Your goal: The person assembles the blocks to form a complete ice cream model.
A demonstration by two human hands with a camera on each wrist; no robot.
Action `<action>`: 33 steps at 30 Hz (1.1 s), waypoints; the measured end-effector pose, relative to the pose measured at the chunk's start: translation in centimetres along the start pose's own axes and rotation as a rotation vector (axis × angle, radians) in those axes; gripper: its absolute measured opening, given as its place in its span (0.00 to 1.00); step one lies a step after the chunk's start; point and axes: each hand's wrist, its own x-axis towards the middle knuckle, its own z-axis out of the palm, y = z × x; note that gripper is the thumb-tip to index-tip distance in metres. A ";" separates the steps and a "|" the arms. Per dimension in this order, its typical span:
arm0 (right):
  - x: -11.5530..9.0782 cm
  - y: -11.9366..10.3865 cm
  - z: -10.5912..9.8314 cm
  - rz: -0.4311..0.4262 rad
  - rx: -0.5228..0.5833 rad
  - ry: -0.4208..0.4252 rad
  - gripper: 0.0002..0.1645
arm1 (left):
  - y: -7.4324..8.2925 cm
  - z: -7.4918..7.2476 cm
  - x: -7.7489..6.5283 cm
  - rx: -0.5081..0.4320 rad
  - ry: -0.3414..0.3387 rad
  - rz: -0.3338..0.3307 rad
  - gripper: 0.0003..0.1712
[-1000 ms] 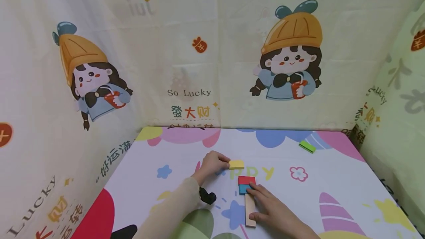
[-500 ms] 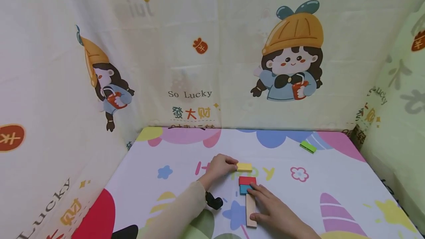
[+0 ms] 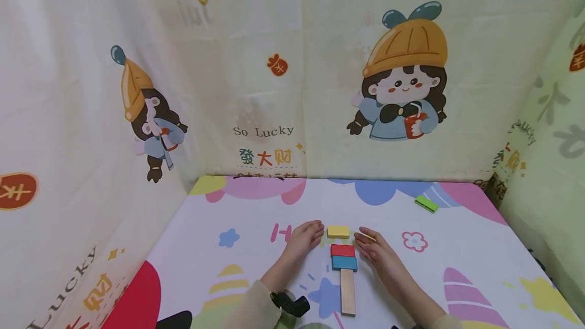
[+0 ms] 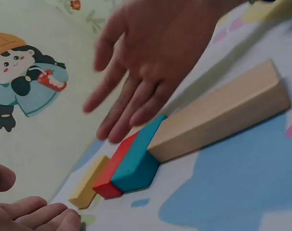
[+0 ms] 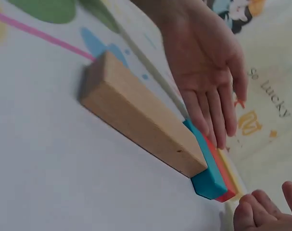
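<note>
A long plain wooden block (image 3: 348,292) lies lengthwise on the table, its far end touching a blue block (image 3: 345,263). Against the blue one sits a red block (image 3: 343,251), and a yellow block (image 3: 338,232) lies just beyond, with a small gap in the head view. My left hand (image 3: 302,242) is held just left of the yellow block, fingers relaxed and holding nothing. On the other side my right hand (image 3: 380,255) hovers right of the red and blue blocks, palm turned inward, with nothing in it. Both palms show in the wrist views.
A green block (image 3: 426,204) lies by itself toward the far right of the patterned table (image 3: 375,207). Printed cloth (image 3: 320,90) hangs behind and at both sides. A black object (image 3: 174,320) shows at the lower left edge.
My left hand slid the yellow block rightward, then let go and drew slightly left. My right hand has lifted off the blue and wooden blocks and moved forward.
</note>
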 end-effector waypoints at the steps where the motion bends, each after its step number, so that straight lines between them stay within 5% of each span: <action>1: 0.5 0.1 -0.2 0.008 0.043 -0.013 0.32 | -0.1 0.0 -0.4 -0.045 -0.025 -0.002 0.29; 6: 2.1 0.7 -0.7 0.013 0.137 -0.057 0.39 | -0.5 0.6 -1.6 -0.121 -0.082 0.002 0.32; 16: 1.9 1.0 -0.8 0.045 0.213 -0.050 0.40 | -1.6 0.8 -2.0 -0.135 -0.077 0.001 0.31; 26: 0.3 1.2 -0.6 0.049 0.137 -0.062 0.41 | -1.7 1.2 -3.3 -0.116 -0.102 0.009 0.32; 33: -0.8 0.9 -0.1 0.076 0.078 -0.053 0.43 | -1.3 1.8 -4.4 -0.207 -0.111 -0.092 0.33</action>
